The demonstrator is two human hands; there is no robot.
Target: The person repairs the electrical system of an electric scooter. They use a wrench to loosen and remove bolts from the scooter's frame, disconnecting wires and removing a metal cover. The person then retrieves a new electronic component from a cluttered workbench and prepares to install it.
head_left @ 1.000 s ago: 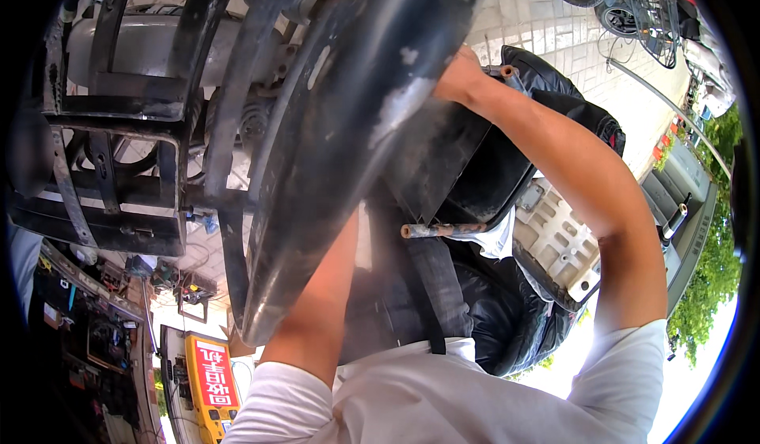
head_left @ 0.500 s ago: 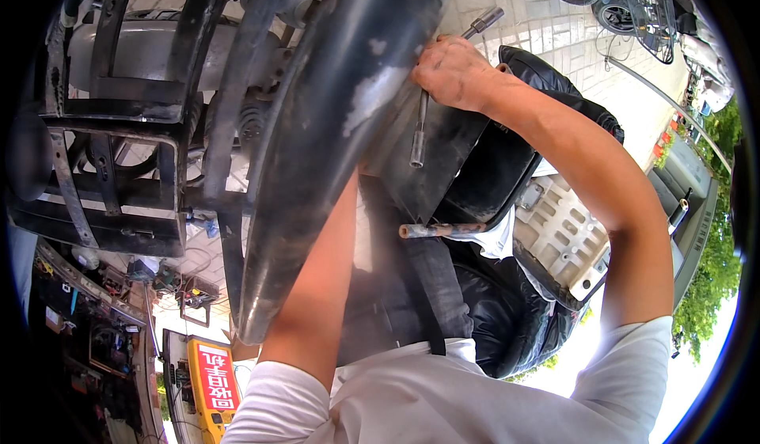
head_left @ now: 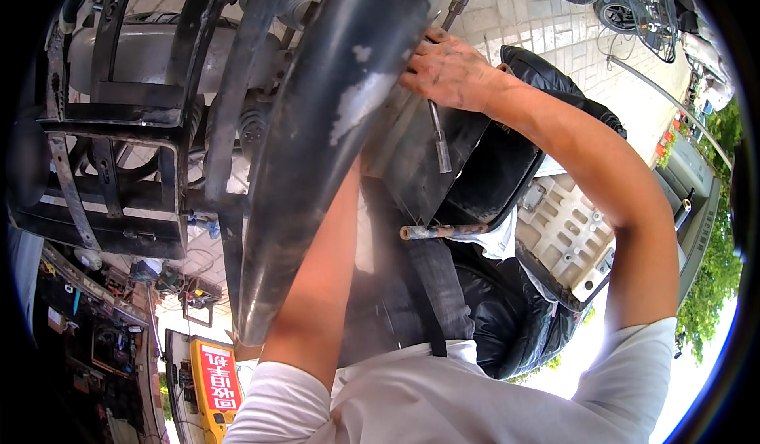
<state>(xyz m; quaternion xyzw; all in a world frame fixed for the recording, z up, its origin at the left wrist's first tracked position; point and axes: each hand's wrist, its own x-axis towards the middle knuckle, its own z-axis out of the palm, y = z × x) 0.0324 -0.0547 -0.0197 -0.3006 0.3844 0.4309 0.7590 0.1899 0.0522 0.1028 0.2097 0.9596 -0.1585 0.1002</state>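
Note:
A large black curved mudguard (head_left: 317,127), its paint worn to bare grey in patches, fills the middle of the view. Against its right edge, my right hand (head_left: 447,74) is closed round a socket wrench (head_left: 440,139). Two of the wrench's arms stick out at an angle, each tipped with a steel socket; whatever the wrench sits on is hidden. My left forearm (head_left: 317,286) reaches up beneath the mudguard, which hides that hand and its fingers.
A black metal frame (head_left: 146,111) with bars stands at left. At right are a black seat-like part (head_left: 487,171), a rusty tube end (head_left: 443,231) and a pale slotted plastic panel (head_left: 566,230). Parked two-wheelers (head_left: 617,9) stand far right; a yellow-and-red sign (head_left: 218,377) is lower left.
The socket wrench has turned counterclockwise: its upper end swung left, its lower end right. My right hand shifted slightly left with it. My left forearm has barely moved.

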